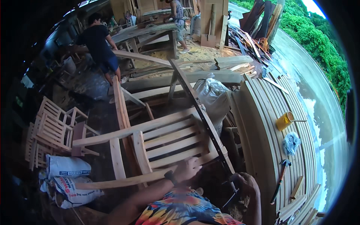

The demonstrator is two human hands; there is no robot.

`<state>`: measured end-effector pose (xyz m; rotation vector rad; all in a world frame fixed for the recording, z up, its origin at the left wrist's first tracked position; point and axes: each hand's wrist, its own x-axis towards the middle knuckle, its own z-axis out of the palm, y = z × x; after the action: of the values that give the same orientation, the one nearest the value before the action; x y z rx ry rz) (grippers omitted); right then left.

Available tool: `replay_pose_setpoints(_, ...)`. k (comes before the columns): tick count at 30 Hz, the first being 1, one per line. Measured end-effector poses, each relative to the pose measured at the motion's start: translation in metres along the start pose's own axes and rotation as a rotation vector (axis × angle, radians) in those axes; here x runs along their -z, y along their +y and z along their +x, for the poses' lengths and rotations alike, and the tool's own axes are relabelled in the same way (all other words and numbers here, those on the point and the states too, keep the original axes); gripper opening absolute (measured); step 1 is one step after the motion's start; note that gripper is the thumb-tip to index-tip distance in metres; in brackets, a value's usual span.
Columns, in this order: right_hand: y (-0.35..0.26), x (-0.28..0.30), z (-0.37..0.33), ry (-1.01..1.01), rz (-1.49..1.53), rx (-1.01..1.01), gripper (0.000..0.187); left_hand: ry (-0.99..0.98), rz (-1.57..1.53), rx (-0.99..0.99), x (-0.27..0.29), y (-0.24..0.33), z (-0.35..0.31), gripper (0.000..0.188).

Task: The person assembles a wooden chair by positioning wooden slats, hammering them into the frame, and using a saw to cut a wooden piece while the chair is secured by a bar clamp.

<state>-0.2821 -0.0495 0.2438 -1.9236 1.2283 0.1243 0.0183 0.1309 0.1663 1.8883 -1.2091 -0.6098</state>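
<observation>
You can reach between the slats; the long clamp bars the wooden frame along its right edge.

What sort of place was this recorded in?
Probably an open-sided woodworking shop: a pale slatted wooden frame, a long dark metal bar clamp across it and long pale wooden planks laid side by side show it.

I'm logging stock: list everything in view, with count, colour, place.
Frame: one, pale, centre
Clamp: one, dark, across frame
Boards: many, pale, right
Jar: one, yellow, on boards
Bag: one, bluish, on boards
Hammer: one, black-orange, on boards
Sack: one, silvery, beyond clamp
Sacks: two, white, lower left
Chairs: several, pale, left
People: two, muted clothes, top
Workbenches: some, greyish, top
Foliage: dense, green, upper right
Left hand: one, by frame
Right hand: one, at clamp
</observation>
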Motion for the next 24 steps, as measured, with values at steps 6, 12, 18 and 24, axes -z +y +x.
replay_pose_setpoints(6,0.079,-0.085,-0.047,0.015,0.574,0.057,0.044,-0.472,-0.028,0.025,-0.100,0.055,-0.048,0.059)
replay_pose_setpoints(12,0.074,-0.114,-0.066,0.191,0.411,0.099,0.039,-0.713,0.019,0.070,-0.145,0.066,-0.080,0.061)
replay_pose_setpoints(18,0.122,-0.108,-0.050,0.366,0.152,0.242,0.031,-0.733,-0.017,0.089,-0.129,0.088,-0.089,0.055)
replay_pose_setpoints(24,0.129,-0.123,-0.037,0.586,0.013,0.243,0.034,-0.880,0.053,-0.032,-0.134,0.062,-0.088,0.052)
